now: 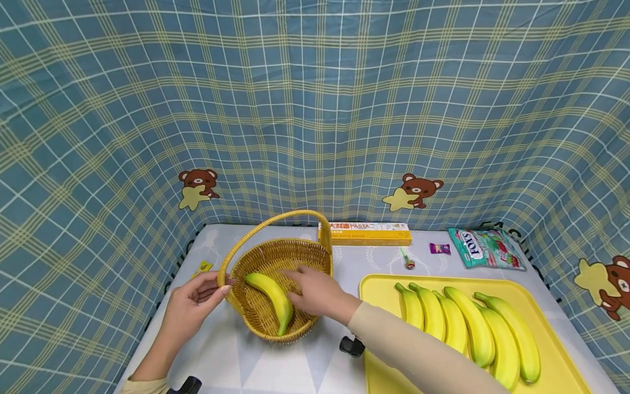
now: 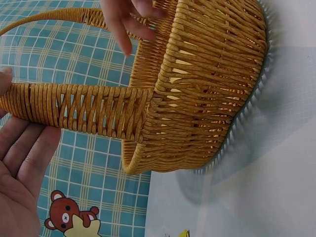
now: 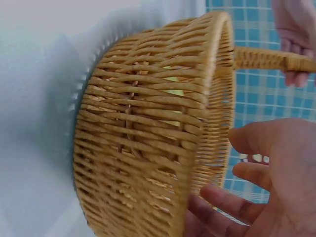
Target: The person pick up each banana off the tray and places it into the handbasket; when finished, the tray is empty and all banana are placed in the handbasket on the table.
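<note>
A wicker basket [image 1: 253,323] with a tall arched handle [image 2: 79,109] stands on the table, and one banana [image 1: 273,298] lies inside it. My left hand [image 1: 189,303] pinches the left side of the handle, with the thumb on one face and the fingers behind. Reaching over the basket's right rim, my right hand [image 1: 315,290] has its fingers spread above the inside, close to the banana. In the right wrist view, nothing shows between the fingers of my right hand [image 3: 266,182], which hang by the rim.
A yellow tray [image 1: 551,323] at the right holds several bananas [image 1: 470,323]. Behind stand a pasta box [image 1: 366,234], a lollipop [image 1: 407,260], a purple-wrapped candy [image 1: 439,248] and a teal candy bag [image 1: 484,249]. A small yellow packet [image 1: 203,268] lies left of the basket.
</note>
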Tool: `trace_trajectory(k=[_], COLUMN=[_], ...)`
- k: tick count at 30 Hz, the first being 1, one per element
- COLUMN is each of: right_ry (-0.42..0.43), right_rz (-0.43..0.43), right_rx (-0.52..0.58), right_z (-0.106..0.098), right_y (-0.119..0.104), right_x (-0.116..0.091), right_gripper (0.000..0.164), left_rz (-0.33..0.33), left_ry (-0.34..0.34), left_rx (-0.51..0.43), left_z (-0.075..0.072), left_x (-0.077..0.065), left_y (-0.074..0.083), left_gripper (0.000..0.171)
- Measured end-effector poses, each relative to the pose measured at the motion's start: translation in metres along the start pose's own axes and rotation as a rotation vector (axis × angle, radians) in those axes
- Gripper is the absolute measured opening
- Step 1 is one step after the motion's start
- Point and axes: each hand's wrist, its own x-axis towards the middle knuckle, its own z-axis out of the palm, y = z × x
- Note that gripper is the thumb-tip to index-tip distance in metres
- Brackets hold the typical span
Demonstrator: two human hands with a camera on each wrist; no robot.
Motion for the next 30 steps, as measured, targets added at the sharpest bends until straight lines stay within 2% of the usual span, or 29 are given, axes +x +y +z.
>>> trace_trajectory(k=[8,14,25,30], right_ry=[0.061,0.114,0.138,0.174], right_rz=[0.002,0.053,0.243,0.324], right_rx=[0.063,0.091,0.093,0.070], right_z=[-0.017,-0.021,-0.019,-0.015], right_y=[0.011,0.030,0.075,0.097], right_x=[-0.040,-0.077,-0.142,-0.165], right_gripper=[0.054,0.053,0.054,0.057], left_rz=[-0.011,0.009,0.029,0.013], left_ry=[0.002,-0.005,-0.002,0.007], left_rx=[-0.012,-0.015,0.004,-0.002], left_z=[0.000,0.002,0.001,0.000], left_x=[0.000,0.001,0.000,0.000], left_y=[-0.002,-0.001,-0.004,-0.005], left_gripper=[0.019,0.020,0.018,0.019])
